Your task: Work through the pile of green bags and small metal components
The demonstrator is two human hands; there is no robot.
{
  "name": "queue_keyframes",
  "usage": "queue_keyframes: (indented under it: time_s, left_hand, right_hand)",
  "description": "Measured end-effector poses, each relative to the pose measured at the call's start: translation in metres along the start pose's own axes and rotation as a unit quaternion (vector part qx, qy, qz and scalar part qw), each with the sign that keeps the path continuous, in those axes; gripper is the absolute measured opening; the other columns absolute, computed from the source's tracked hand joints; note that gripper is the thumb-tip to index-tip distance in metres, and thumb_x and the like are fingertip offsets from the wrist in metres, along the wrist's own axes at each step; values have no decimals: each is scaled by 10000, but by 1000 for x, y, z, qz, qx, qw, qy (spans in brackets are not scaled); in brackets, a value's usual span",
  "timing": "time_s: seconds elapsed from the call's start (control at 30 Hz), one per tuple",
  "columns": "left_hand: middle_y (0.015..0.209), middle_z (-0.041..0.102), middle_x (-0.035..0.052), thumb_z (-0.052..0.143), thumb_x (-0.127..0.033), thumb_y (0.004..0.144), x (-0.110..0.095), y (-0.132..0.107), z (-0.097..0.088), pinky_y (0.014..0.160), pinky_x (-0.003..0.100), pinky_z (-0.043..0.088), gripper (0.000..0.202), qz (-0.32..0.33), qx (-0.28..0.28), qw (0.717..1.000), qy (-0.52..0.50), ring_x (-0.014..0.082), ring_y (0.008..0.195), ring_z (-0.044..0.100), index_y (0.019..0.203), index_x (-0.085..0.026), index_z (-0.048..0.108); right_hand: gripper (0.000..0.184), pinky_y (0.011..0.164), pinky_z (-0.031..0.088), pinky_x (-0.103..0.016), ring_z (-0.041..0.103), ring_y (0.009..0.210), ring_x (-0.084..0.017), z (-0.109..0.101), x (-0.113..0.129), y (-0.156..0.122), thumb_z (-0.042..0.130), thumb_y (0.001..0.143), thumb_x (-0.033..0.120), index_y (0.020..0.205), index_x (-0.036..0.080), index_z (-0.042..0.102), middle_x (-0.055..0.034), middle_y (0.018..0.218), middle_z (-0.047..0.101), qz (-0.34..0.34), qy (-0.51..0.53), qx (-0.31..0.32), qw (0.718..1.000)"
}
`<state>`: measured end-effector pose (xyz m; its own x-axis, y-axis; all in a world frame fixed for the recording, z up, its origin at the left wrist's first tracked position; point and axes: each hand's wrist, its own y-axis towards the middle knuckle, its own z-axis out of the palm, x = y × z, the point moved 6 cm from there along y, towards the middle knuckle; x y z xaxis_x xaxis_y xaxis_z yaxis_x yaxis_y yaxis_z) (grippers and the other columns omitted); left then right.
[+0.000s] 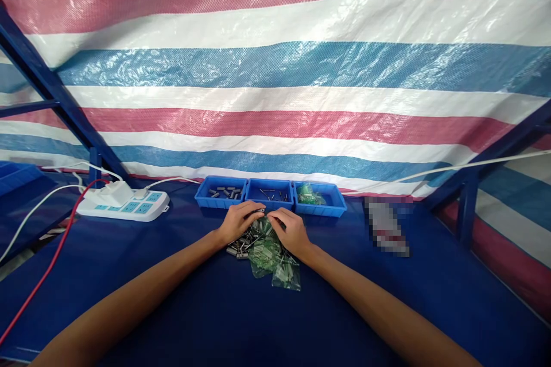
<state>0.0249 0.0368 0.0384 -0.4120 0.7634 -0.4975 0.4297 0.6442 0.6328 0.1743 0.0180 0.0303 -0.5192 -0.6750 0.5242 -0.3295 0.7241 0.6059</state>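
Observation:
Over a mixed heap on the blue table, my left hand is closed, its fingertips on a small metal piece whose kind is too small to tell. My right hand faces it with thumb and fingers drawn together; what they hold, if anything, is hidden. Beneath both hands lie clear plastic bags with green print, partly covering the heap. Short grey metal cylinders and thin screw-like pieces show at its left side. Another small bag lies at the near edge of the heap.
Behind the hands stand three joined blue bins: cylinders in the left bin, screw-like pieces in the middle bin, green-printed bags in the right bin. A white power strip with cords lies left. A pixelated object lies right.

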Motion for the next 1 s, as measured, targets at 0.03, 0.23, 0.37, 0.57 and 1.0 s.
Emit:
queue_keyframes:
  time_s: [0.03,0.23,0.37,0.57,1.0]
  left_hand:
    - [930,665,79,494,-320,915,-1,0,0,733,244,500,261,5,0,1000,-4,149,802,631,1069,-162,634]
    - [862,651,48,519,-354,898,9,-3,0,591,203,482,283,-52,-7,999,-2,101,606,589,1092,-166,603]
    - [805,629,21,542,-382,879,15,-6,3,520,173,441,298,-74,-2,997,-24,71,518,534,1081,-164,567]
    - [746,610,4,534,-393,881,15,-6,6,515,168,422,308,-69,17,996,-46,66,497,502,1080,-158,533]
    - [731,636,15,542,-390,876,13,-5,9,594,185,461,272,-55,53,996,-44,104,614,578,996,-148,571]
  right_hand:
    - [228,651,452,-260,570,688,-157,0,0,0,431,933,254,921,176,646,-54,764,610,1,0,0,1000]
    - [208,681,477,-281,593,727,-168,0,-3,-1,442,922,247,1019,180,613,-64,843,635,10,8,-4,1000]
    - [235,690,488,-290,602,741,-173,1,-3,-1,443,920,253,1093,183,586,-70,880,642,8,16,-9,1000]
    - [281,676,490,-287,597,736,-176,2,-3,-1,446,924,258,1165,184,570,-69,849,628,-2,17,6,1000]
    - [250,669,486,-282,586,723,-170,2,-2,-1,460,923,260,1117,185,597,-64,826,615,-9,12,11,1000]
